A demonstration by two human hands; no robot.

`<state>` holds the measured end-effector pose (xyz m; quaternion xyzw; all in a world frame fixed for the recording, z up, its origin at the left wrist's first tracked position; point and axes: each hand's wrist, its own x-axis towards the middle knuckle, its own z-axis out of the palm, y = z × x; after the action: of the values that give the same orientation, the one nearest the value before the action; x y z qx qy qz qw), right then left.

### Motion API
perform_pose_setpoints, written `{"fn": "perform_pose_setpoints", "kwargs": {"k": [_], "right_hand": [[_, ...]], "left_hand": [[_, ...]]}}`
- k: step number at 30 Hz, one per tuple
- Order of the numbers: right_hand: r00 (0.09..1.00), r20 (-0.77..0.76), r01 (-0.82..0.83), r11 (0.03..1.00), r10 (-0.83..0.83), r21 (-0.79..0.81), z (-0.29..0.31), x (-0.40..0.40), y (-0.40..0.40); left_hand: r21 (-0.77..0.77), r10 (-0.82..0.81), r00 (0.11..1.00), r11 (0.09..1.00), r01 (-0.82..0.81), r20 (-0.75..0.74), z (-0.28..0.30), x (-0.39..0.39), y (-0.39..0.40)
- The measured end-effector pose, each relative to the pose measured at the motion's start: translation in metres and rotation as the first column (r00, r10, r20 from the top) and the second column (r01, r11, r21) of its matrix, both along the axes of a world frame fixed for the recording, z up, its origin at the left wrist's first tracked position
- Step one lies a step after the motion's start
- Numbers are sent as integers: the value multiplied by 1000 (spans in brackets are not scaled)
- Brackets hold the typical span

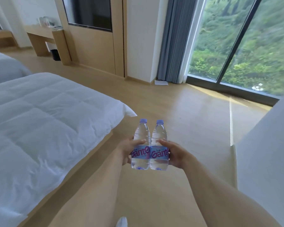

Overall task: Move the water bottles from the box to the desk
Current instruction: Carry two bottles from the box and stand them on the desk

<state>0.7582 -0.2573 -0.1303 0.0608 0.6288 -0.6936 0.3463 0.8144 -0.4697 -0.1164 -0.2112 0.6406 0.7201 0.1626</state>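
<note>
The bed lies left of the fingers. The left hand has its fingers curled round the left water bottle, gripping it at label height. This bottle touches the right water bottle, both upright, caps up, above the floor. The right hand grips the second bottle, fingers wrapped round its label. The worktop stands well apart, beyond the fingers, upper left.

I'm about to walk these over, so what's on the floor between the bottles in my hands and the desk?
In the head view, only bare wood floor lies between the bottles and the desk; the bed stays left.
</note>
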Motion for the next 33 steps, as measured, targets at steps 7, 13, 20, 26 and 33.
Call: {"fn": "perform_pose_setpoints", "kwargs": {"k": [7, 13, 20, 26, 33], "right_hand": [[998, 42, 39, 998, -38, -40, -1, -80, -40], [995, 38, 98, 992, -95, -75, -2, -133, -64], [989, 50, 144, 989, -142, -35, -12, -196, -48], [994, 51, 98, 995, -97, -24, -26, -278, -27], [995, 87, 56, 998, -58, 28, -27, -401, -4]], "left_hand": [[-27, -79, 995, 996, 81, 53, 4, -95, -42], [-39, -155, 984, 987, 159, 86, 2, -170, -64], [-32, -209, 973, 976, 213, 94, 1, -242, -51], [-64, -169, 982, 982, 175, 86, -5, -319, -34], [-118, -97, 992, 987, 106, 76, -2, -427, -7]]}}
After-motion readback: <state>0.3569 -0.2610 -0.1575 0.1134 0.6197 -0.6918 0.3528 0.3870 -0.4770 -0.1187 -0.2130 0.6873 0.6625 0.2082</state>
